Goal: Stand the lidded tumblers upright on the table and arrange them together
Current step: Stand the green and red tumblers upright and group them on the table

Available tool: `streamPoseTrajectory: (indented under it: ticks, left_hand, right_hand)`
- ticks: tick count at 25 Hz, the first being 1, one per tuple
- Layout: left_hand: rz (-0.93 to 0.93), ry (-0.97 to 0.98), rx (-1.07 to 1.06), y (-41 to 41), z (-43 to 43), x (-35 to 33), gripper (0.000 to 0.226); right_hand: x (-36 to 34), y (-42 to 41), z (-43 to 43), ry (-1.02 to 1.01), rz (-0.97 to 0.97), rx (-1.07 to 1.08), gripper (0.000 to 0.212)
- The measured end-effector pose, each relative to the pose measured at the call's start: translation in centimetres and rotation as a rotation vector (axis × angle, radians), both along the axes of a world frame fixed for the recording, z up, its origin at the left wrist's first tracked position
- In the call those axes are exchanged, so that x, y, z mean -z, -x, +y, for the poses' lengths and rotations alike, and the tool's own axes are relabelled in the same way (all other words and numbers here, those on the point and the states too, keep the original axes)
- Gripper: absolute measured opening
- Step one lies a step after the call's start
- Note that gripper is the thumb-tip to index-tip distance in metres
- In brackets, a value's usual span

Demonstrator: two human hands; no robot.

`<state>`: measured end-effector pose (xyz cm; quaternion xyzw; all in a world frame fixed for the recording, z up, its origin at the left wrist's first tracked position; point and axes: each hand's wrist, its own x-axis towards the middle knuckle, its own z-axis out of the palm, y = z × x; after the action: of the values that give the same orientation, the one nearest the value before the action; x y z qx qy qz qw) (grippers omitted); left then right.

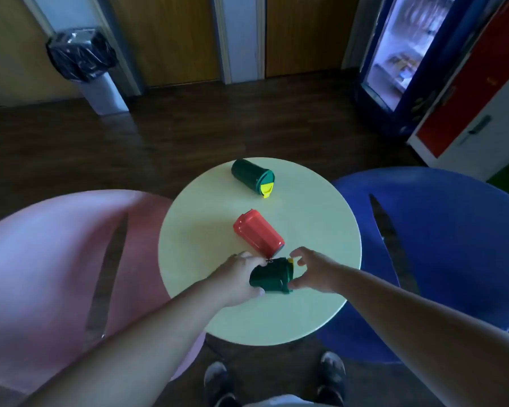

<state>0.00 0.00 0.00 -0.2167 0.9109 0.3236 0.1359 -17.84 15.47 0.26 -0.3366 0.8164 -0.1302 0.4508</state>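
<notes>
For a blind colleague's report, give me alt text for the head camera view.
A person's left hand grips a dark green tumbler lying on its side on a round pale table, the right hand at its lid end. A red tumbler and a second green tumbler lie tipped over farther back.

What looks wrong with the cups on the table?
All three tumblers lie tipped on their sides: the far green tumbler, the red tumbler, and the near green tumbler, gripped by the left hand. Nothing looks spilled.

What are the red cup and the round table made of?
Red tumbler: probably glossy plastic; light streaks shine along its smooth side. Round table: smooth, matte pale top, maybe laminate or painted wood; hard to tell.
</notes>
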Motion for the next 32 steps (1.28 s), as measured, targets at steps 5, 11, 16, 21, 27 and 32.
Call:
streamPoseTrajectory:
  ticks: [5, 11, 16, 21, 27, 32]
  left_hand:
    - [-0.013, 0.196, -0.01, 0.7, 0.2, 2.2, 0.056]
    - [0.046, 0.204, -0.039, 0.2, 0.2, 3.5, 0.056]
    - [0.157, 0.103, -0.092, -2.0, 0.3, 4.7, 0.063]
    - [0.233, -0.04, -0.11, -3.4, -0.7, 5.2, 0.064]
    - [0.299, -0.199, -0.27, -4.5, -0.9, 4.3, 0.055]
    - [0.33, -0.343, -0.293, -6.2, -3.2, 3.0, 0.06]
  right_hand:
    - [2.6, -1.0, -0.3, 0.099, -0.152, 0.275, 0.088]
    - [3.5, -2.5, 0.1, 0.239, -0.236, 0.418, 0.079]
    - [2.6, -4.2, 0.4, 0.265, -0.266, 0.461, 0.071]
    - [1.2, -5.4, -0.4, 0.38, -0.204, 0.443, 0.07]
    - [-1.3, -7.8, -3.8, 0.402, 0.214, 0.07, 0.081]
    - [-1.5, -9.0, -5.0, 0.371, 0.299, -0.053, 0.095]
